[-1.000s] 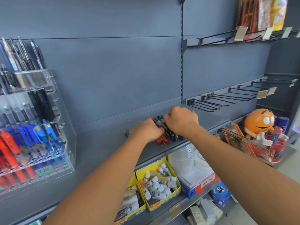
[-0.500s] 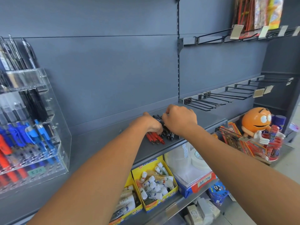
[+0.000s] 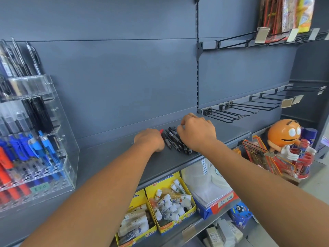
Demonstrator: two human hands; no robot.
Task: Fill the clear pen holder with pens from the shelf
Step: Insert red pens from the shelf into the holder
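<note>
The grey metal shelf (image 3: 110,157) stretches flat and open far to the left of the left hand. Its front edge lies just below both wrists, and a smooth back panel rises just beyond the fingers. Well to the left of the left hand stands the clear pen holder (image 3: 58,122), made of stepped acrylic tiers with drilled holes and holding blue, red and black pens upright. The right hand (image 3: 196,133) arches over a row of black pens (image 3: 175,139) lying side by side, fingers curled down onto them; whether it grips one is hidden. The left hand (image 3: 149,140), just beside that row, is curled round a red pen (image 3: 161,131), only its tip showing.
</note>
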